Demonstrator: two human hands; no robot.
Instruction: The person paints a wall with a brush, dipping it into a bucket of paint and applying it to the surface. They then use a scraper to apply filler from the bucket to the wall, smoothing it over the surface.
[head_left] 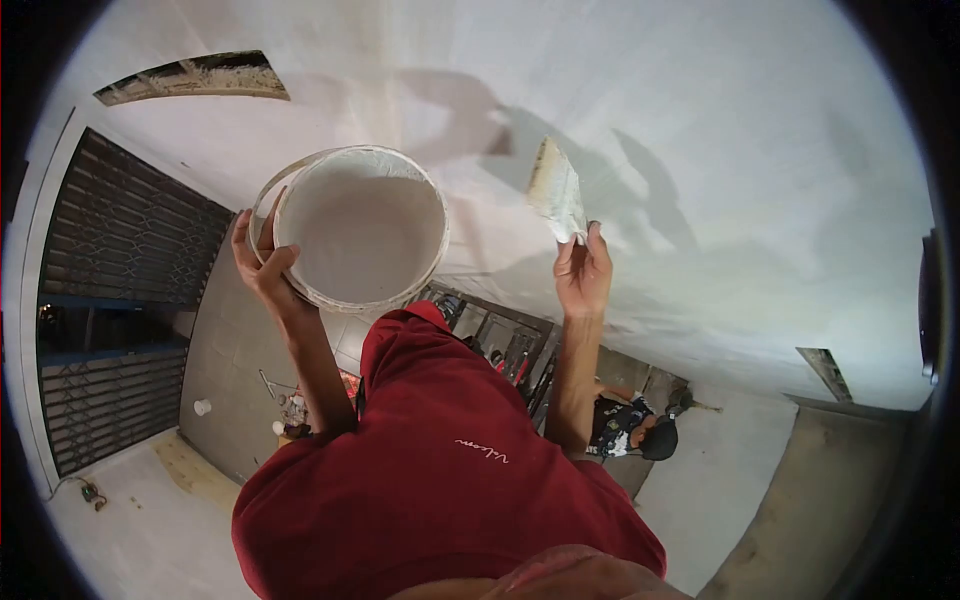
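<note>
My left hand [268,258] is closed on the left rim of a round bucket [440,232], its thumb at the lip and fingers near the raised bail handle. Pale, whitish-grey paint [362,240] fills the lower part of the bucket. To the right, my right hand [584,272] pinches the short, paint-covered end of a wide flat paintbrush [560,195]. The brush points up, apart from the bucket, with whitish paint on its side and a yellowish edge. Close behind it is a white painted surface [720,160] carrying shadows of the hands and tools.
A dark folding metal gate [120,220] stands at the left. Below is a tiled floor [225,350] with a metal rack [500,325] and assorted items. Another person in a dark cap [658,438] is lower down at the right. Rectangular openings [200,78] break the white surface.
</note>
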